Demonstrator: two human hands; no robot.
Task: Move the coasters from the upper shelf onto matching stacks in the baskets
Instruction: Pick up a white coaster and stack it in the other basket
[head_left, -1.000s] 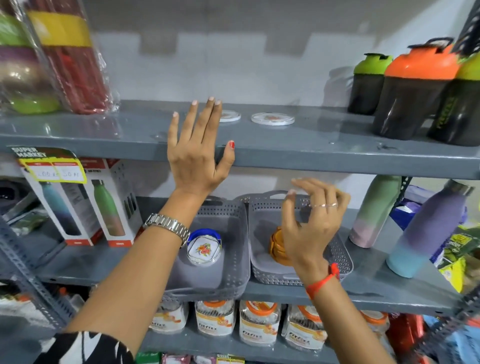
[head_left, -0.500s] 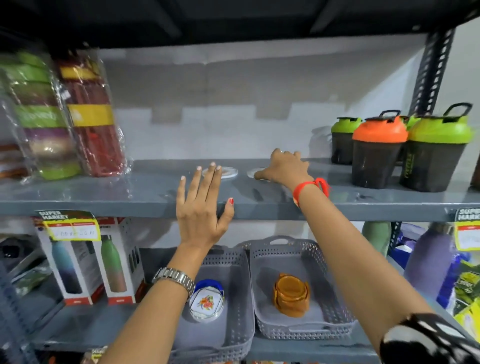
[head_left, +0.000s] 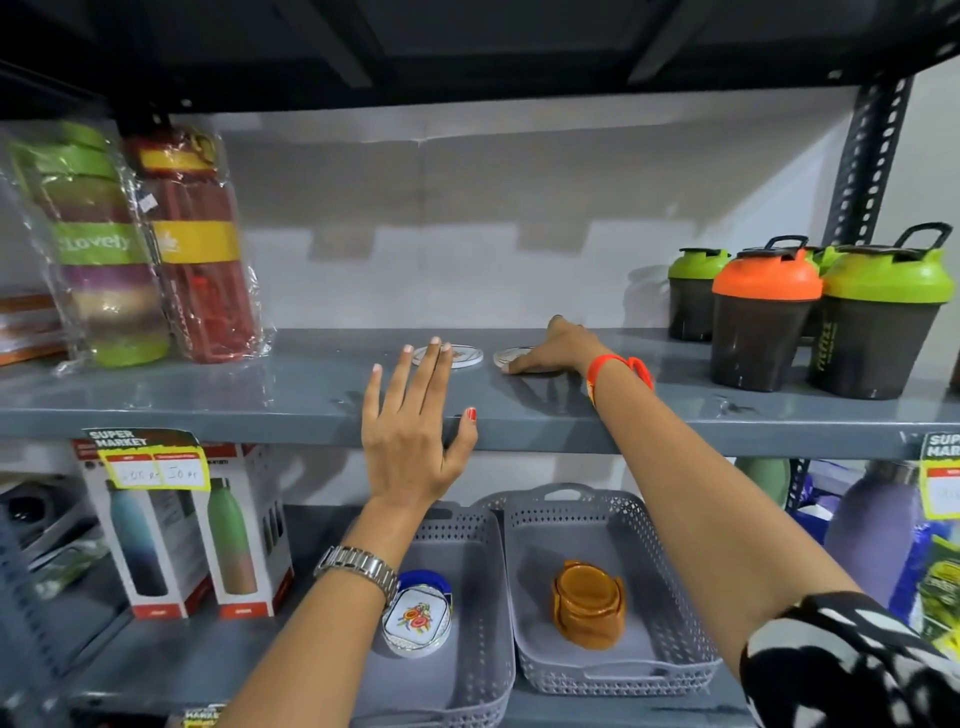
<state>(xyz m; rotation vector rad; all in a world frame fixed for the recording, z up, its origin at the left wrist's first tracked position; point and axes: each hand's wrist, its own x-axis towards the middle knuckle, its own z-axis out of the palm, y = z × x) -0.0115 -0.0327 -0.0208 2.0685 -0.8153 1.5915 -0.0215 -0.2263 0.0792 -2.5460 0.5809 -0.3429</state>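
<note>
1. Two white coasters lie flat on the upper shelf (head_left: 311, 384), side by side and apart: the left coaster (head_left: 457, 356) and the right coaster (head_left: 511, 356).
2. The right hand (head_left: 556, 351) lies palm down over the right coaster, covering its right part, thumb tip on the shelf at its front edge. Whether the fingers have closed on its rim cannot be told.
3. The left hand (head_left: 415, 431) is open and empty, fingers spread, palm against the shelf's front lip; its fingertips (head_left: 434, 343) reach just short of the left coaster.
4. The right hand is therefore the one placed to lift, and its coaster sits directly beneath the palm.
5. Below stand the left basket (head_left: 488, 613), holding a white floral stack (head_left: 415, 618), and the right basket (head_left: 670, 587), holding an amber stack (head_left: 587, 605).
6. The white coaster likely belongs down and to the left, across the body.
</note>
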